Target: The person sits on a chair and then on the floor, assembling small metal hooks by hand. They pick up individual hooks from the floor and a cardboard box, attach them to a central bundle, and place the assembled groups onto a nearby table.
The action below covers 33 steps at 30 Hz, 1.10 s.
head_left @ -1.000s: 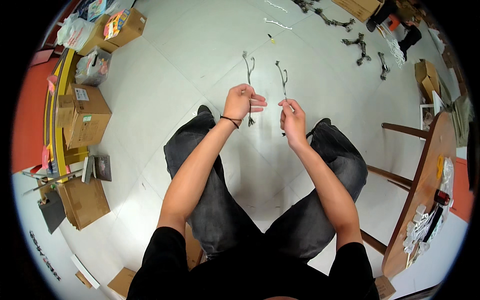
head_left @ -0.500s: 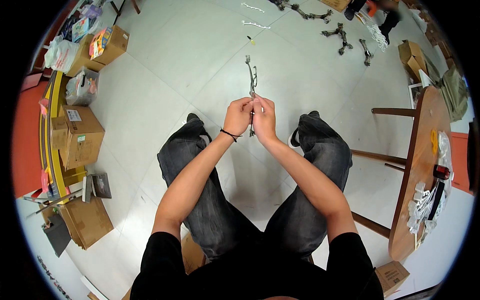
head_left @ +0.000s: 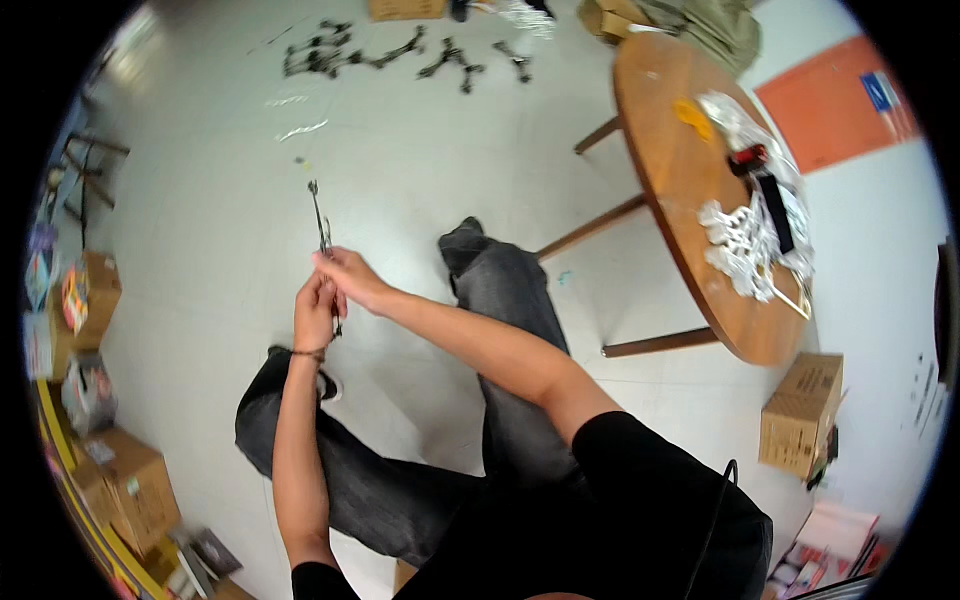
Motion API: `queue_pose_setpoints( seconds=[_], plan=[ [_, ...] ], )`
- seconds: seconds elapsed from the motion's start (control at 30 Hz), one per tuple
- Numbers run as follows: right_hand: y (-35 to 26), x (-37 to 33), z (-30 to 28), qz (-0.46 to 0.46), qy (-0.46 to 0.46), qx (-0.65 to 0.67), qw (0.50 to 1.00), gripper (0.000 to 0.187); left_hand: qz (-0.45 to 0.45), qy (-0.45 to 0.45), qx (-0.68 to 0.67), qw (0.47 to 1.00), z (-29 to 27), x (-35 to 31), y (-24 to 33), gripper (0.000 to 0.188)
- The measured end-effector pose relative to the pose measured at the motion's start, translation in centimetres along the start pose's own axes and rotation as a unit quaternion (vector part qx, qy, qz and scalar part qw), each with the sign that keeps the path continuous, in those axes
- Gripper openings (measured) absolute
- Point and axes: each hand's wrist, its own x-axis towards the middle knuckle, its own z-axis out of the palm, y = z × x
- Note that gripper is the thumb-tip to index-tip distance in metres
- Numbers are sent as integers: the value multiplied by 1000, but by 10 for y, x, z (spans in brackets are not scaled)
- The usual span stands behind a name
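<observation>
Between my knees, above the floor, both hands grip a thin dark jointed strip (head_left: 317,208) with small knobby ends. My left hand (head_left: 316,312), below, has its fingers closed around the strip's lower part. Just above it, my right hand (head_left: 352,279) pinches the strip's middle and touches the left fingers. The upper end sticks out past the fingertips, with a thin side piece beside it; a short lower end shows below the hands. The gripped stretch is hidden by the fingers.
Beyond my hands lie white wavy strips (head_left: 302,130) and several dark jointed pieces (head_left: 452,65) on the floor. To the right stands a wooden table (head_left: 650,120) holding a tangled white bundle (head_left: 740,245) and a red object (head_left: 748,160). Cardboard boxes (head_left: 140,490) line the left.
The view has swung right, so my hands and the strip appear further left and more of the table shows. Both hands still hold the strip; my right hand lies more across the left.
</observation>
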Motion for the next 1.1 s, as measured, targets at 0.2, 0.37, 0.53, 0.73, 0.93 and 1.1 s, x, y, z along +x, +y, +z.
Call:
queue_pose_setpoints(
  seconds=[0.2, 0.37, 0.53, 0.73, 0.93, 1.1],
  plan=[
    [21, -18, -44, -91, 59, -143, 984, 43, -73, -111, 34, 991, 45, -7, 2, 23],
    [-22, -103, -49, -146, 85, -372, 913, 33, -51, -15, 8, 999, 40, -8, -8, 31],
    [-173, -279, -113, -336, 287, -594, 672, 25, -73, 66, -85, 992, 16, 11, -3, 33],
    [-306, -451, -306, -238, 574, -683, 385, 21, -93, 138, -144, 975, 19, 25, -3, 32],
    [-264, -526, -407, 39, 620, -700, 352, 57, -115, 139, -127, 975, 28, 30, -21, 33],
    [-257, -528, -403, 43, 611, -665, 427, 55, -114, 147, -87, 979, 27, 27, -29, 32]
  ],
)
